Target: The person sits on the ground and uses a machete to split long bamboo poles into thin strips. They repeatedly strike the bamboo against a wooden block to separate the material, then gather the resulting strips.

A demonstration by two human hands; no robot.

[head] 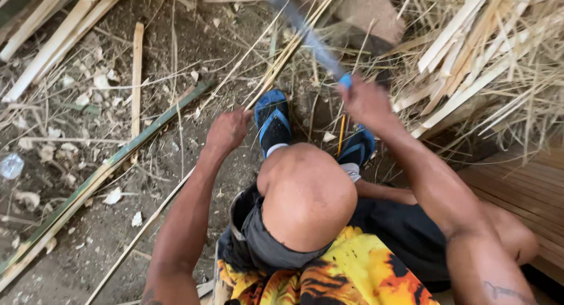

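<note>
Head view: a seated person looks down past a raised knee at bare dirt ground (176, 40).
Left hand (228, 130): fingers curled tight round a thin bamboo strip (273, 70), which runs from the fist up and away between the feet.
Right hand (365, 102): fist wrapped round the blue handle of a blurred knife (305, 32), blade angled up-left above the strip.
Feet: blue sandals (272, 120), just beside both hands.
Surroundings: split bamboo pile (470, 52) right; green bamboo pole (100, 176) left.
</note>
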